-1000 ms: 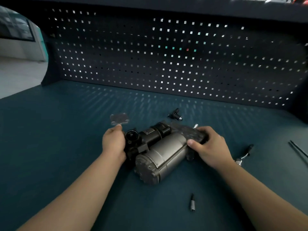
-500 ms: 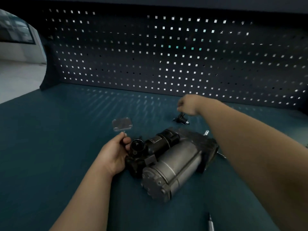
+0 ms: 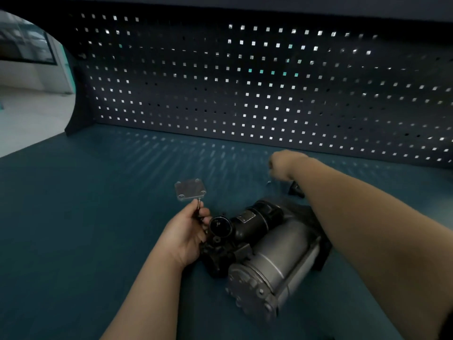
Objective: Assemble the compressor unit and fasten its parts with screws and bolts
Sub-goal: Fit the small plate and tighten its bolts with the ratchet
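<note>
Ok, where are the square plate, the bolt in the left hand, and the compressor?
square plate (image 3: pixel 190 190): head view, middle of its flat face.
bolt (image 3: pixel 199 205): head view, exposed threaded shaft.
compressor (image 3: pixel 279 261): head view, side of the large grey cylinder.

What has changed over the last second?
The right hand let go of the compressor and reached away past it, toward the small black fitting; whether it holds anything is blurred. The left hand still pinches a bolt beside the compressor; the square plate lies untouched.
</note>
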`<state>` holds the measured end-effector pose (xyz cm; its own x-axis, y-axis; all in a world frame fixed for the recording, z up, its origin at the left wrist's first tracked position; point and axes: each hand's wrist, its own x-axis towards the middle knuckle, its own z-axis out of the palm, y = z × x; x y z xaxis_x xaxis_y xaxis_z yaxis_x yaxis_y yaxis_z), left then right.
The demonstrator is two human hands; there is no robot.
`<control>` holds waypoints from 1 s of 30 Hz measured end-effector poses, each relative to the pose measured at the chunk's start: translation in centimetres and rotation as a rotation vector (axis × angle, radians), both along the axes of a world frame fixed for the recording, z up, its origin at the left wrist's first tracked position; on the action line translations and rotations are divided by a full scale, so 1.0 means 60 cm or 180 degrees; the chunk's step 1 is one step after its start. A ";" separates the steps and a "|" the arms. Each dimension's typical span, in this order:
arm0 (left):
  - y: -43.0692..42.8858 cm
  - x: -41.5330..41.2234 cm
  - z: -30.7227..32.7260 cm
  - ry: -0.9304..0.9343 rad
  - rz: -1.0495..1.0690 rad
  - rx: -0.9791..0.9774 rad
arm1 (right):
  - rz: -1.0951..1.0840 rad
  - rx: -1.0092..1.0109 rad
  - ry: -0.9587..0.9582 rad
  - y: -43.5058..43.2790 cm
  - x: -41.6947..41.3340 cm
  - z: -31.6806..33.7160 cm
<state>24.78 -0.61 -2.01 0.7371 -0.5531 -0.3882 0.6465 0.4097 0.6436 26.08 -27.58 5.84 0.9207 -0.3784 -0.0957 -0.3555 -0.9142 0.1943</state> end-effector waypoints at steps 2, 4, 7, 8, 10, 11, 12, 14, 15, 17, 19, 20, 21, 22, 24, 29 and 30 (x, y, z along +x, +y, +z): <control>-0.001 0.000 -0.002 0.0020 0.0017 -0.0021 | 0.0108 0.0143 0.0252 0.012 0.023 -0.025; -0.001 0.001 -0.003 0.0041 0.0004 -0.0046 | 0.0222 0.0039 0.0428 0.018 0.032 -0.046; -0.002 0.001 -0.003 0.0194 0.0110 -0.0211 | 0.0225 0.0066 0.0271 0.027 0.024 -0.047; -0.001 0.000 -0.002 0.0241 0.0176 -0.0290 | 0.0286 0.0208 0.0165 0.038 0.020 -0.041; 0.002 -0.001 0.001 0.0320 0.0237 -0.0465 | 0.0513 0.0887 -0.0227 0.073 0.015 -0.018; 0.003 -0.002 0.003 0.0373 0.0235 -0.0553 | 0.0648 0.1343 -0.0428 0.097 0.009 -0.003; 0.004 -0.001 0.003 0.0417 0.0233 -0.0615 | 0.0784 0.1779 -0.0493 0.124 0.000 0.012; 0.007 -0.002 0.005 0.0444 0.0249 -0.0660 | 0.1064 0.2260 -0.0254 0.172 -0.018 0.034; 0.008 -0.002 0.005 0.0455 0.0243 -0.0670 | 0.1178 0.2349 -0.0096 0.192 -0.024 0.037; 0.008 -0.004 0.008 0.0483 0.0237 -0.0683 | 0.1272 0.2439 -0.0015 0.209 -0.028 0.035; 0.008 -0.005 0.010 0.0559 0.0250 -0.0642 | 0.1221 0.2316 -0.0391 0.198 -0.018 0.033; 0.009 -0.005 0.011 0.0581 0.0214 -0.0608 | 0.1120 0.1984 -0.0621 0.181 -0.012 0.035; 0.010 -0.005 0.011 0.0570 0.0169 -0.0576 | 0.0925 0.1487 -0.0755 0.156 -0.005 0.035; 0.012 -0.005 0.011 0.0532 0.0160 -0.0547 | 0.0617 0.0980 -0.0755 0.126 0.000 0.033; 0.013 -0.004 0.012 0.0395 0.0204 -0.0471 | -0.0157 0.0390 -0.0336 0.054 -0.003 0.015; 0.006 -0.003 0.008 -0.0084 0.0170 -0.0051 | -0.0846 0.0045 0.0877 -0.022 -0.035 -0.037; 0.005 -0.003 0.007 -0.0128 0.0172 0.0007 | -0.0750 0.0028 0.0865 -0.014 -0.038 -0.036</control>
<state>24.58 -0.30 -1.58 0.7808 -0.5113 -0.3590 0.5971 0.4419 0.6695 23.82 -28.45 3.67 0.7487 -0.5754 -0.3292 -0.4933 -0.8153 0.3032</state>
